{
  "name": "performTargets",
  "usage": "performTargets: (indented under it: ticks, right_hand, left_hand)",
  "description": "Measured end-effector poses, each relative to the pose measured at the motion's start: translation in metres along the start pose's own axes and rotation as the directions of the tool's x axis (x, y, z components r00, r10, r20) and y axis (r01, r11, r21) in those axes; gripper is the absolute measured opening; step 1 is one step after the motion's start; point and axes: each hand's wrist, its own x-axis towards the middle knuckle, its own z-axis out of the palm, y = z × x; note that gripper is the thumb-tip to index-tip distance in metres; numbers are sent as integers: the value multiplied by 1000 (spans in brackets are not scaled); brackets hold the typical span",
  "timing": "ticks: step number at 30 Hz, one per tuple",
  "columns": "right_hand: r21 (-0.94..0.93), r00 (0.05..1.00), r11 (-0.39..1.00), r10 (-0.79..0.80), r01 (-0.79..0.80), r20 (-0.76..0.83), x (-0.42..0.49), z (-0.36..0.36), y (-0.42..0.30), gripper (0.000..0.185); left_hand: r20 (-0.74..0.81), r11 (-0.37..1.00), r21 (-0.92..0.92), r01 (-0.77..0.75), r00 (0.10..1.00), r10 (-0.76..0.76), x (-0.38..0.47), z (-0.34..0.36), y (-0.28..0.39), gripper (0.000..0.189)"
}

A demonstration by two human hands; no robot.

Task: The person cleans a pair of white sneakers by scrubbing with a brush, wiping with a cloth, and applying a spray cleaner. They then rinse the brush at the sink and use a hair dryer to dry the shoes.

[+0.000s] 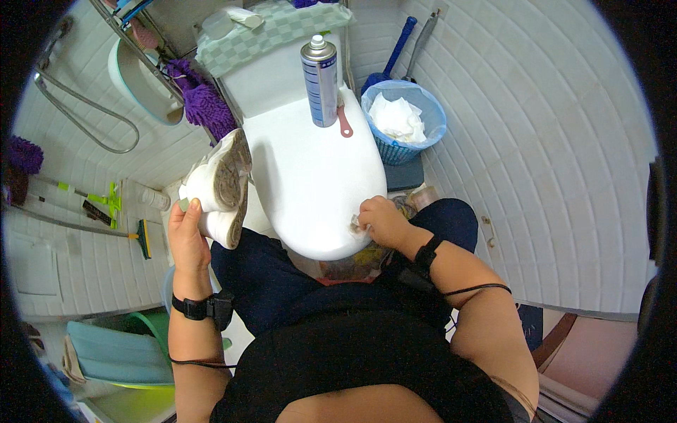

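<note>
A pair of white shoes (pixel 211 182) hangs from my left hand (pixel 186 232), its fingers closed on the heel end. The soles (pixel 230 185) face right and carry brown dirt. The shoes are beside the left edge of a white toilet lid (pixel 312 180), which is down. My right hand (pixel 386 221) is at the lid's front right edge. Pinched in its fingers is a small crumpled wad, apparently tissue (pixel 355 222), against a brownish smear on the lid. On the rear of the lid stands an aerosol can (pixel 320 79), with a red-handled brush (pixel 345 122) lying beside it.
A bin with a blue liner (pixel 439 124) holds white paper, right of the toilet. Behind it lean a blue-handled toilet brush (pixel 399 50) and a grey-handled tool (pixel 423 45). A checked cloth (pixel 275 31) covers the tank. Purple dusters (pixel 209 108) and a metal rack (pixel 143 58) stand left.
</note>
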Motion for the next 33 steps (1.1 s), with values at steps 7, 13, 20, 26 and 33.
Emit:
performTargets:
  ticks: [7,13,20,26,33]
  right_hand:
    - [-457,983,884,160,-101,92,30,-46,72,9]
    - [-114,759,870,346,-480,-552,76,-111,141,21]
    - [64,783,897,415,-438,-463,123,-83,125,36]
    - [65,734,765,636,-641,-236,182,-35,97,32]
    - [-44,641,663,702,-748,-310,202,-18,101,29]
  left_hand:
    - [-13,1000,22,-7,1000,7,-3,-2,6,31]
    - [-32,999,30,-11,999,12,-5,-9,12,25]
    - [-54,999,-32,0,999,-1,-5,-10,10,22]
    - [-83,1000,-21,-8,997,6,-11,-3,12,20]
    - [-41,998,-47,28,999,-30,-12,-6,7,25]
